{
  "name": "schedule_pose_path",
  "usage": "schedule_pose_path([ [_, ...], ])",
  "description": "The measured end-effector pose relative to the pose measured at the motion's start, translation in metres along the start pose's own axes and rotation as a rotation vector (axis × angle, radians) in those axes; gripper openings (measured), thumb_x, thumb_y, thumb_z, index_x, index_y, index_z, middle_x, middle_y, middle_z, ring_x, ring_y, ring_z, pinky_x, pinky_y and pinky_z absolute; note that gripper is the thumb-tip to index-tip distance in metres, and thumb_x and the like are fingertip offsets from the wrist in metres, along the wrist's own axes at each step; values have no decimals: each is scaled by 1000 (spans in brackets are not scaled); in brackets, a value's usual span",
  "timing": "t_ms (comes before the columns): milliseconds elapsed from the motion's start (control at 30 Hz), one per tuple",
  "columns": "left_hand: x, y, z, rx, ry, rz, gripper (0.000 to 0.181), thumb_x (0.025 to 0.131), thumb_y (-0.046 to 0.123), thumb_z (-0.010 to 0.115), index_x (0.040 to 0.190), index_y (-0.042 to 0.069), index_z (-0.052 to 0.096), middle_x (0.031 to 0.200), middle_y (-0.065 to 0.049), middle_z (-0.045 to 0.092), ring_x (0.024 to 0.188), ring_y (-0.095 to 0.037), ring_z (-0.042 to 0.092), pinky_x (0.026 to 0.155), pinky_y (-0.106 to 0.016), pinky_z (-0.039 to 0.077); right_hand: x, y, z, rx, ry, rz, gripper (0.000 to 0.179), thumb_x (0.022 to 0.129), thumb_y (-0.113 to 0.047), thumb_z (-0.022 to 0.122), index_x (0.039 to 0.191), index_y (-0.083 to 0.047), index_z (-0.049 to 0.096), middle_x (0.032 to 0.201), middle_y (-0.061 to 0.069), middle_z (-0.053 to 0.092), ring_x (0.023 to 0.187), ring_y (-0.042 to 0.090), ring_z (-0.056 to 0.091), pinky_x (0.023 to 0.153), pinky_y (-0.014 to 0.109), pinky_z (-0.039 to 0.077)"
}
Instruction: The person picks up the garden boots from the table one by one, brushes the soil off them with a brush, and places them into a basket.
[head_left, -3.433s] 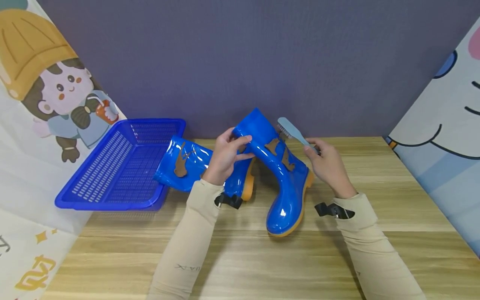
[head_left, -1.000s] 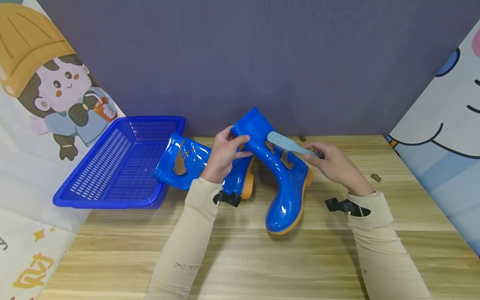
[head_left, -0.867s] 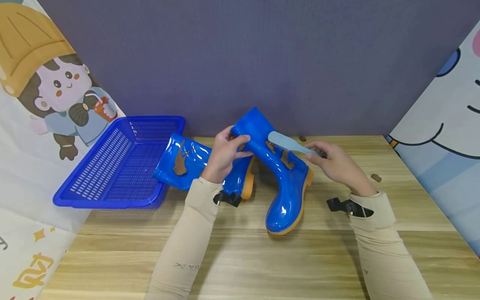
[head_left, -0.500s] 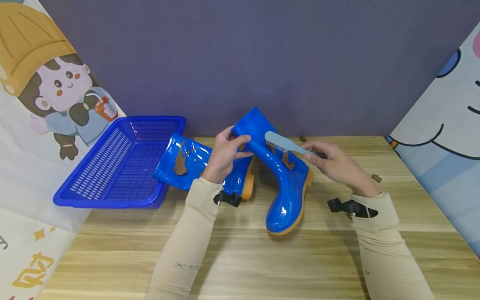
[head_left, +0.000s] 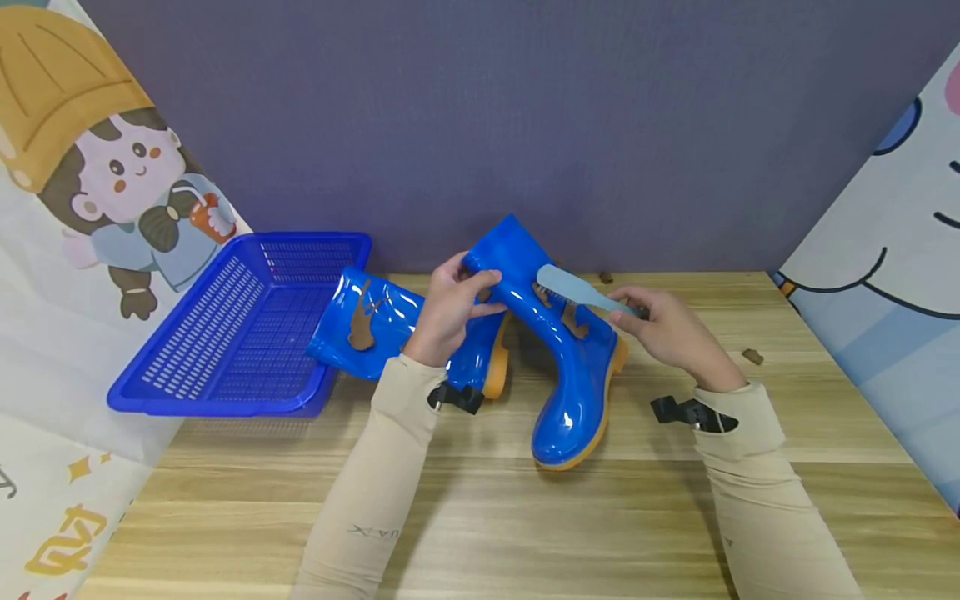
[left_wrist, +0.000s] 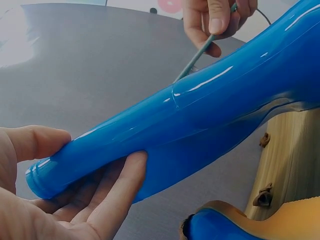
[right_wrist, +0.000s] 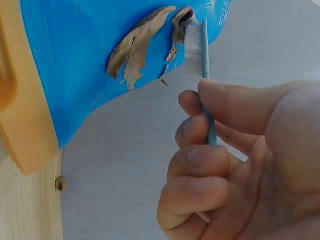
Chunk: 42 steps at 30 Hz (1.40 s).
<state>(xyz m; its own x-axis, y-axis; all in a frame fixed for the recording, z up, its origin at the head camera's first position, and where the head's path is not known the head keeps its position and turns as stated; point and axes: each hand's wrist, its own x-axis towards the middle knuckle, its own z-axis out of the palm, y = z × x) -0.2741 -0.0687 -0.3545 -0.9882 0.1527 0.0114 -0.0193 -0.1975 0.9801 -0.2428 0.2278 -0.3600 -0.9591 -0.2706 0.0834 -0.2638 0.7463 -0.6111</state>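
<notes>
A shiny blue rain boot (head_left: 566, 400) with a yellow sole stands tilted, toe toward me, its shaft leaning left. My left hand (head_left: 444, 312) grips the shaft near its top, thumb on one side and fingers on the other in the left wrist view. My right hand (head_left: 671, 329) pinches the handle of a light blue brush (head_left: 573, 286). In the right wrist view the white bristles (right_wrist: 194, 50) meet a brown, peeling mud patch (right_wrist: 140, 47) on the boot's side. Behind my left forearm a second blue boot (head_left: 397, 321) lies on its side, also with brown mud.
A blue plastic basket (head_left: 225, 408) stands at the left, and the lying boot's top overlaps its edge. Crumbs of dried mud (head_left: 752, 356) lie on the wooden table (head_left: 525, 533). A grey panel (head_left: 525, 125) closes off the back.
My right hand has brought the brush down and left onto the boot's muddy side, then moved it slightly back and forth. Mud crumbs have appeared on the table. My left hand keeps its hold.
</notes>
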Motion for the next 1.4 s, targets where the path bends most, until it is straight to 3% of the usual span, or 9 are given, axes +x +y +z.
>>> schedule_pose_path([
  [267, 1, 0, 0, 0, 0, -1, 50, 102, 13, 64, 148, 7, 47, 145, -13, 54, 129, -32, 62, 96, -55, 58, -1, -1, -1, -48, 86, 0, 32, 107, -23, 55, 132, -5, 62, 77, 9, 55, 55, 19, 42, 48, 31, 35],
  [467, 0, 0, 1, -12, -2, -12, 51, 101, 12, 64, 148, 6, 46, 146, -14, 53, 131, -33, 60, 98, -59, 55, -4, 1, -4, 16, 106, -20, 33, 108, -28, 53, 133, -7, 62, 77, 8, 52, 53, 18, 41, 47, 30, 35],
  [767, 0, 0, 0, -14, -2, -7, 50, 102, 12, 63, 148, 6, 46, 144, -14, 55, 129, -32, 62, 95, -55, 58, -6, -2, -9, 255, 9, -48, 35, 110, -30, 48, 135, -8, 59, 71, 2, 44, 51, 19, 38, 45, 34, 36],
  [867, 0, 0, -1, -13, -2, -7, 51, 102, 13, 64, 149, 6, 46, 144, -14, 55, 129, -31, 61, 95, -55, 58, -7, -4, -11, 308, -12, -69, 34, 110, -28, 47, 133, -6, 59, 73, 1, 43, 51, 19, 37, 45, 35, 34],
  [967, 0, 0, -1, -11, -2, -8, 51, 102, 13, 64, 149, 7, 45, 144, -13, 54, 129, -32, 61, 96, -56, 58, -6, -5, -13, 339, -83, -61, 34, 111, -27, 46, 133, -5, 59, 69, -1, 40, 50, 18, 35, 44, 34, 33],
  [1167, 1, 0, -1, -15, -4, -7, 50, 102, 12, 63, 148, 6, 46, 143, -14, 55, 127, -32, 62, 97, -57, 57, -4, -4, -11, 332, -225, 27, 36, 110, -26, 47, 136, -3, 58, 68, -3, 39, 52, 12, 35, 46, 28, 33],
  [1400, 1, 0, 0, 12, 14, -13, 51, 102, 14, 64, 149, 7, 46, 143, -14, 55, 125, -32, 63, 94, -53, 59, 0, 0, -7, 231, -203, 76, 34, 110, -28, 48, 134, -7, 60, 73, 1, 42, 51, 12, 35, 46, 28, 34],
])
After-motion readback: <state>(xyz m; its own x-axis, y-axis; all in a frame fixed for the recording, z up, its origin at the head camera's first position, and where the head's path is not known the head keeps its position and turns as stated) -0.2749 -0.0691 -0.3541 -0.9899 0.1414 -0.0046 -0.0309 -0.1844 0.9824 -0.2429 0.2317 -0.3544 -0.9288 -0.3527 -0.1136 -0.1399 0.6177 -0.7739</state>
